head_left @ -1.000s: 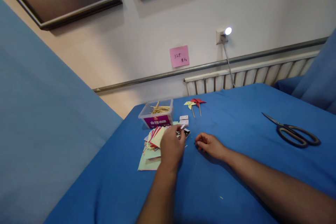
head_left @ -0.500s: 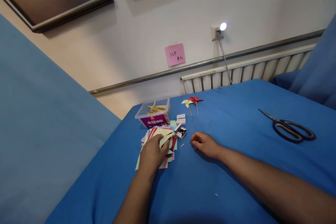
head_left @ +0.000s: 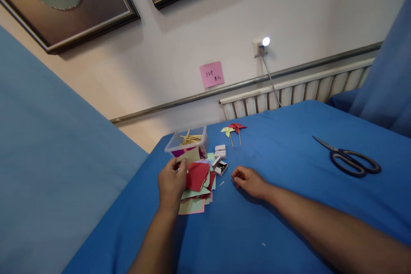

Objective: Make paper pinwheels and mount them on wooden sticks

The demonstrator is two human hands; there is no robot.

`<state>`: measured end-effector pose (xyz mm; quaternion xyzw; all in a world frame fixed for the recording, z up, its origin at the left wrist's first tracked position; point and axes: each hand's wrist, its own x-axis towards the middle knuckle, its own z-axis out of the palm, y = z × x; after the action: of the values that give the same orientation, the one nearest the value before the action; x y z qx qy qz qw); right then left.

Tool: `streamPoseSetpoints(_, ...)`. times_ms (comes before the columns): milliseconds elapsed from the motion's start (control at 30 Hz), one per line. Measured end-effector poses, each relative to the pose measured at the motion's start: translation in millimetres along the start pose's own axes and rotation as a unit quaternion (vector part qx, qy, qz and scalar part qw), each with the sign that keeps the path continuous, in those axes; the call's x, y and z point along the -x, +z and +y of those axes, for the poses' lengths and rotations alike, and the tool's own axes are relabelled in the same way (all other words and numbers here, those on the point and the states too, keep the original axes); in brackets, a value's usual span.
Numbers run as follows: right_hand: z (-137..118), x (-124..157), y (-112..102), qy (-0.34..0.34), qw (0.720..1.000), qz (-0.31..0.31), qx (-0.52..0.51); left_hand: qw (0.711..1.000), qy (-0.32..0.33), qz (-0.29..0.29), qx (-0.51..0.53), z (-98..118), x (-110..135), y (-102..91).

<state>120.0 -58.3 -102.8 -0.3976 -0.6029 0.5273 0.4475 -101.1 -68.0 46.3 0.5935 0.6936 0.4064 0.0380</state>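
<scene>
My left hand [head_left: 171, 182] pinches a pale yellow-green paper square [head_left: 190, 155] and lifts it above a loose pile of coloured paper squares [head_left: 196, 188], where a red square lies on top. My right hand [head_left: 248, 180] rests on the blue cloth to the right of the pile, fingers curled together; whether anything is in them I cannot make out. Small white boxes [head_left: 220, 160], one open, sit between the two hands, just past the pile.
A clear plastic tub of wooden sticks [head_left: 187, 142] stands behind the pile. Two small paper pinwheels [head_left: 233, 129] lie farther back. Black scissors [head_left: 349, 162] lie at the right. A radiator [head_left: 298, 90] and wall run behind the blue-covered table [head_left: 289, 205].
My left hand moved left from the small boxes onto the paper pile, then lifted a yellow-green square, uncovering a red one. My right hand stayed put.
</scene>
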Motion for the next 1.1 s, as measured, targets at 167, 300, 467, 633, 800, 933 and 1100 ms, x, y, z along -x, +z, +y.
streamPoseSetpoints(167,-17.1,-3.7,-12.2,0.055,0.969,0.098,-0.219,0.899,-0.132,-0.08,0.409,43.8,-0.3,34.7)
streamPoseSetpoints(300,-27.0,-8.4,-32.5,0.063,0.912,0.138,-0.382,0.752,-0.265,-0.219,0.562,54.9,15.9,93.4)
streamPoseSetpoints(467,-28.9,-13.0,-39.0,0.057,0.895,0.128,-0.423,0.715,-0.299,-0.283,0.564,37.8,30.6,137.1)
streamPoseSetpoints(633,-22.8,-17.0,-31.1,0.049,0.92,0.173,-0.348,0.702,-0.282,-0.306,0.579,26.2,30.5,144.3)
streamPoseSetpoints(800,-17.1,-18.0,-31.8,0.036,0.915,0.233,-0.328,0.641,-0.285,-0.333,0.63,30.3,36.1,143.1)
streamPoseSetpoints(933,-13.7,-18.3,-35.0,0.03,0.908,0.271,-0.317,0.704,-0.246,-0.322,0.584,28.3,43.7,146.5)
streamPoseSetpoints(1100,-11.8,-16.1,-34.9,0.039,0.915,0.262,-0.305,0.784,-0.234,-0.251,0.517,19.8,45.5,155.4)
